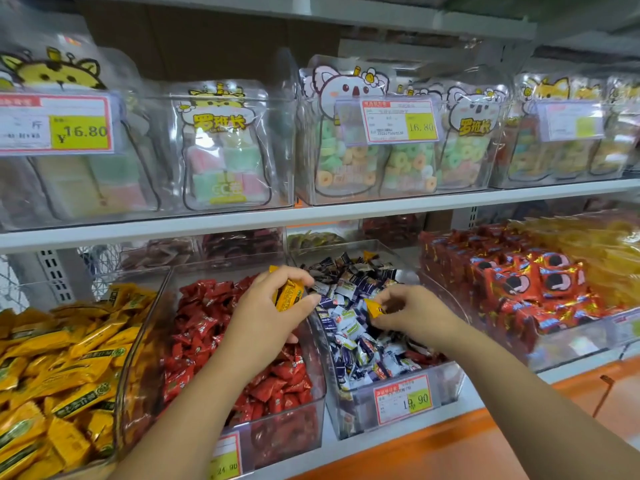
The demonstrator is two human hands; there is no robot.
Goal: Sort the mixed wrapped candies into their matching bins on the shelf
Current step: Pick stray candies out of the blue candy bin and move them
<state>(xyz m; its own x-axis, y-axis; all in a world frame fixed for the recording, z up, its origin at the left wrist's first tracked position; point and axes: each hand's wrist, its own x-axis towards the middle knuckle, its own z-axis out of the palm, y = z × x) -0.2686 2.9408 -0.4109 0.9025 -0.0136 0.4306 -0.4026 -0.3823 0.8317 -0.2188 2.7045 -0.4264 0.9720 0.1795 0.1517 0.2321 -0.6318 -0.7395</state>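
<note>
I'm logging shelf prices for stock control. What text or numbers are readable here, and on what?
"¥16.80": yellow price tag, upper shelf left.
"16.80": price tag on clear ring-candy bin.
"罗班长": clear pouch of pastel cube candies.
"19.90": tag on blue-and-white candy bin.
"24.90", partly blurred: tag on red candy bin.
Small print, candy wrappers: unreadable.

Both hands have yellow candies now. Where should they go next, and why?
Probably left, to the bin of yellow candies. The left hand and right hand each pinch a yellow candy over the bin of blue and white candies, where yellow ones don't match.
</note>
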